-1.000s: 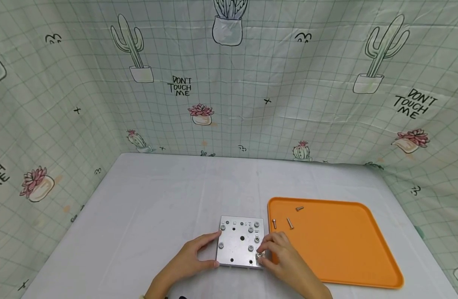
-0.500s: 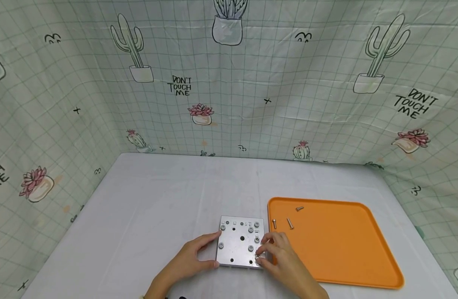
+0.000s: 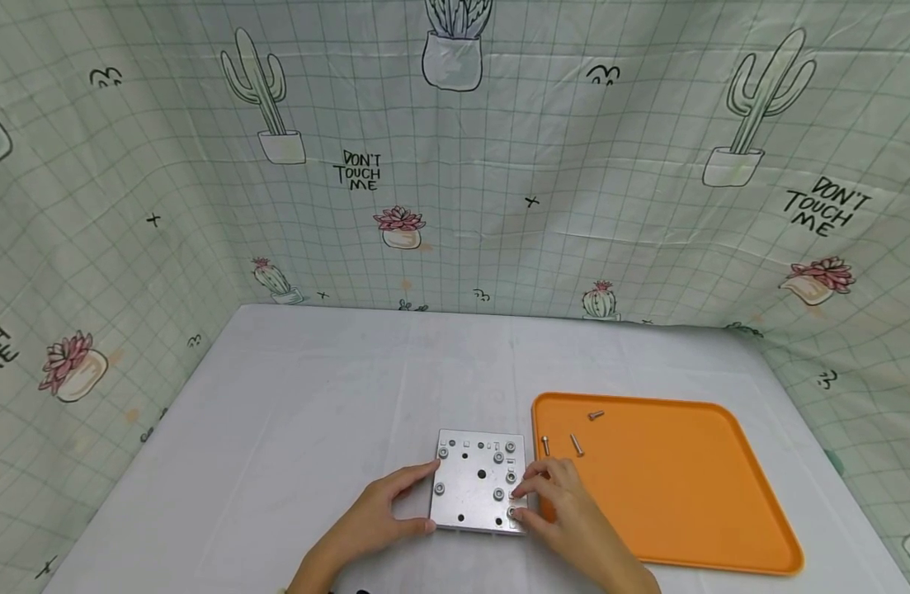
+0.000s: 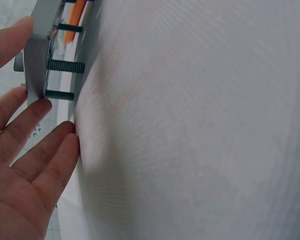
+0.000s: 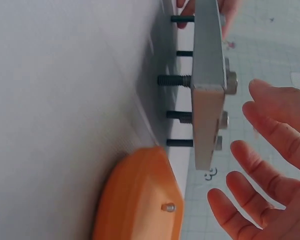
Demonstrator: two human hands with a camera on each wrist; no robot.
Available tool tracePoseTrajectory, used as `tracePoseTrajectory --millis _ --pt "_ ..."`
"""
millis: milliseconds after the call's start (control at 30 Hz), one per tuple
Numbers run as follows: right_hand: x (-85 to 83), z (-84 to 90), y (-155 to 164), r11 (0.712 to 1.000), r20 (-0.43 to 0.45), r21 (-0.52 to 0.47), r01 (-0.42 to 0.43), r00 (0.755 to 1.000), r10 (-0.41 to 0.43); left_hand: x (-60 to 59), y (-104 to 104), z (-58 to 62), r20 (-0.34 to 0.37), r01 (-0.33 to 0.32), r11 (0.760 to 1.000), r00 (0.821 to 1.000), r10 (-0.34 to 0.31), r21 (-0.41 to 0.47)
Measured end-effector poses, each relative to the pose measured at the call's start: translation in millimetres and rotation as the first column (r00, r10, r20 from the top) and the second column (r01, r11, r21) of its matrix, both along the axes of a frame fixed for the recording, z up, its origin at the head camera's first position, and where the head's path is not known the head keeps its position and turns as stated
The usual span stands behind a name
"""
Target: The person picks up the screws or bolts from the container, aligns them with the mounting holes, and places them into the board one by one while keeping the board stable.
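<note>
Diffuse light leaves soft, faint shadows on the white tabletop [image 3: 336, 388].

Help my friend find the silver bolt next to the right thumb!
Find the orange tray on the white table. Just left of it sits a square metal plate. Your bolt sits at its near right corner, beside the right thumb, closer to the near edge than any other bolt.

The square silver metal plate [image 3: 467, 496] is just left of the orange rectangular tray [image 3: 685, 487] on the white cloth-covered counter [image 3: 336, 379]. In the tray's far left part lie three small silver metal screws [image 3: 577, 445].
</note>
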State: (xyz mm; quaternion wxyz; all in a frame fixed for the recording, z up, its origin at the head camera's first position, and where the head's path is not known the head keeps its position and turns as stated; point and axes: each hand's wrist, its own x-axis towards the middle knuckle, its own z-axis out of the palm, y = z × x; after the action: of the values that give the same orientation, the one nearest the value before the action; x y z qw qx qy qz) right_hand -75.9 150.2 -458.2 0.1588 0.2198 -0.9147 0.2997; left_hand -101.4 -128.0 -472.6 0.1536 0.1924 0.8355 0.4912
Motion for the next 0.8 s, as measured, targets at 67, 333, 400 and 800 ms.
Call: tracePoseTrajectory --millis 67,333,400,800 --pt "-2.1 2.0 2.8 1.0 -0.013 -0.006 0.002 1.0 -0.003 0.1 0.0 -0.1 -0.002 0.001 1.0 1.0 -0.001 0.003" --pt "-12.0 12.1 16.4 0.999 0.015 -0.013 0.051 0.999 -0.051 0.0 -0.1 0.1 -0.013 0.005 1.0 1.0 -0.005 0.004" --pt "-13.6 14.8 20.1 0.997 0.039 -0.011 0.075 0.996 -0.074 0.2 -0.3 -0.1 -0.02 0.006 1.0 1.0 -0.006 -0.002" --pt "-35.0 24.7 47.9 0.976 0.237 0.01 0.219 0.947 -0.215 -0.3 -0.4 -0.8 -0.013 0.002 1.0 1.0 -0.003 -0.011"
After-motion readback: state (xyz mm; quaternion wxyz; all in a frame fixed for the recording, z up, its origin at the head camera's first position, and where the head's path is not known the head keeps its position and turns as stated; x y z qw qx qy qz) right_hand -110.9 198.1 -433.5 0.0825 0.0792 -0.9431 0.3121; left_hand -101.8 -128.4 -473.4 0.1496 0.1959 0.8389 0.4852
